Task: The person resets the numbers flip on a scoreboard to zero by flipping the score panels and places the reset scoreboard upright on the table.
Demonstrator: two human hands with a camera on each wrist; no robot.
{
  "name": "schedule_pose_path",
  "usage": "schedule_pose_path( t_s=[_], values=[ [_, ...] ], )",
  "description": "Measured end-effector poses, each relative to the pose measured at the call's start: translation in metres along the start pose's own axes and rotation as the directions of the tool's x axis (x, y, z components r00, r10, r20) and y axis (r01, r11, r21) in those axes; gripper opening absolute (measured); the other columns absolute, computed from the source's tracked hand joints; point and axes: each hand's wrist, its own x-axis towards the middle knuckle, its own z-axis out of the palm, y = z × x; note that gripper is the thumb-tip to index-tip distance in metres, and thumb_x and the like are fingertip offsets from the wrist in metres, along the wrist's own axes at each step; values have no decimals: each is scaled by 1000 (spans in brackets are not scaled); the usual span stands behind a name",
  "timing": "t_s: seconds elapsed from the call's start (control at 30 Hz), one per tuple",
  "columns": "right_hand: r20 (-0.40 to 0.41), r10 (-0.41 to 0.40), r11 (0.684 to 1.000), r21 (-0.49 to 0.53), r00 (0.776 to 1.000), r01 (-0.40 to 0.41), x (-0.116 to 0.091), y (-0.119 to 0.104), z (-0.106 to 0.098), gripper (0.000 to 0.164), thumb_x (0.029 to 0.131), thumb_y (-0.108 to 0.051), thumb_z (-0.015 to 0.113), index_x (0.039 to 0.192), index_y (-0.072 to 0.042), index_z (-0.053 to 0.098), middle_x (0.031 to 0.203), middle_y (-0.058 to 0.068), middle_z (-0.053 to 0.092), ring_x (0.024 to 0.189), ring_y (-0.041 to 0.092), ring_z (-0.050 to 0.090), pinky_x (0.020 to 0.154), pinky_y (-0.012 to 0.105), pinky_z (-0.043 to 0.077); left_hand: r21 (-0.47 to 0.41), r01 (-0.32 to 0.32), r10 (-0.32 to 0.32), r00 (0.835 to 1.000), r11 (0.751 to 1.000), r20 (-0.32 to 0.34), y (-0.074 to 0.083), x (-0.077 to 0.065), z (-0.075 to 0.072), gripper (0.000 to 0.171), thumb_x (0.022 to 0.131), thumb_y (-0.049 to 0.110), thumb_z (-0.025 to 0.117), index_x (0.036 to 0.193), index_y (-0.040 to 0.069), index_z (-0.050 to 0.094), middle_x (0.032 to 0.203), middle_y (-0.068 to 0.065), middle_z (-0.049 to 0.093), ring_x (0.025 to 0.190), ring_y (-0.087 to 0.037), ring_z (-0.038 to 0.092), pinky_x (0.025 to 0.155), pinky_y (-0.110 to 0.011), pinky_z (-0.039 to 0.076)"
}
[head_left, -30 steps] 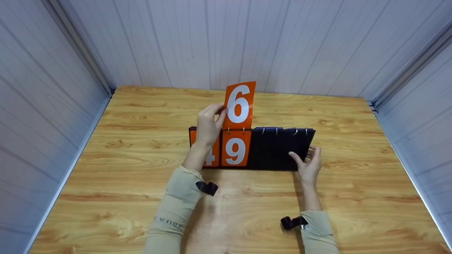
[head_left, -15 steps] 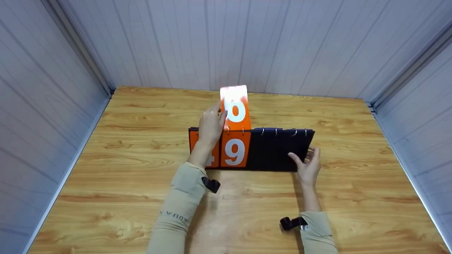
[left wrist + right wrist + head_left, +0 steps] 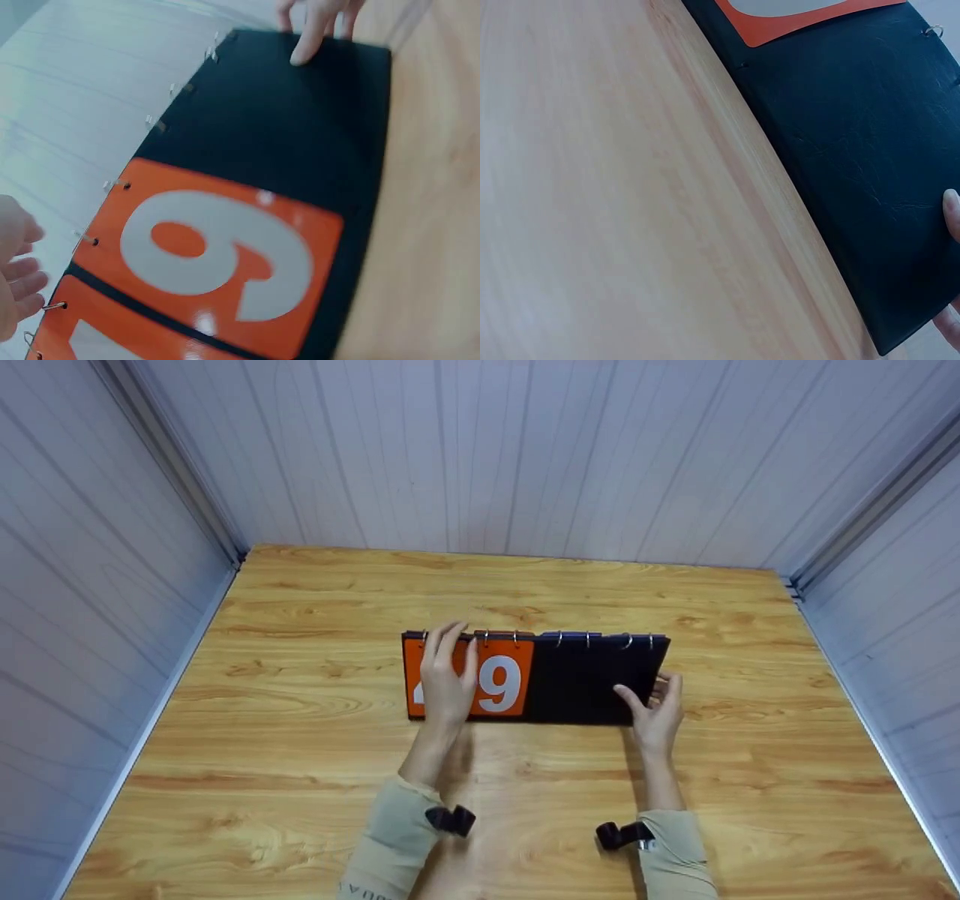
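A black flip scoreboard stands on the table, with metal rings along its top edge. Its left half shows an orange card with a white 9 and, left of that, another orange card whose digit is mostly covered by my left hand. That hand is in front of the cards near the top edge, fingers extended and loosely bent, pinching nothing. In the left wrist view its fingers are apart from the card faces. My right hand grips the board's right edge, thumb on the black front and fingers behind.
The scoreboard is on a wood-grain table. Pale panelled walls enclose the back and both sides. Each sleeve carries a small black wrist camera, the left one and the right one.
The raised orange card has gone over behind the top edge. My left hand has let go of it and come down in front of the cards. The right hand stays in place.
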Motion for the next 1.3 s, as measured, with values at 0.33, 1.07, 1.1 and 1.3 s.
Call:
schedule_pose_path(
  t_s=[0.33,1.07,1.1,1.3],
  values=[
    [-8,-40,999,21,999,40,-1,-4,0,54,62,-7,79,103,4,46,79,15,56,70,14,48,59,17,41,-115,328,-321,944,938,78,1,-52,4,39,82,7,63,116,-3,50,111,-14,52,105,-25,49,91,-37,38],
    [-2,-48,998,38,999,48,0,-1,3,55,63,-8,79,104,5,45,81,13,56,71,15,49,59,19,41,-246,193,-135,963,950,234,0,-41,-32,17,81,-9,57,98,-6,60,86,-17,61,76,-26,56,64,-25,46],
    [-3,-56,998,28,998,56,0,1,4,55,63,-9,79,104,4,45,81,11,56,71,13,49,60,19,41,-245,154,-92,964,957,249,3,-39,-36,17,81,-13,54,96,-8,61,87,-18,61,77,-28,56,63,-23,46],
    [6,-90,996,7,996,90,0,13,4,56,65,-19,79,105,-1,45,83,6,57,71,6,49,61,19,43,-257,48,49,933,965,358,-8,-39,-44,32,76,-23,48,100,-7,63,94,-16,61,84,-26,56,68,-27,48]
  ],
)
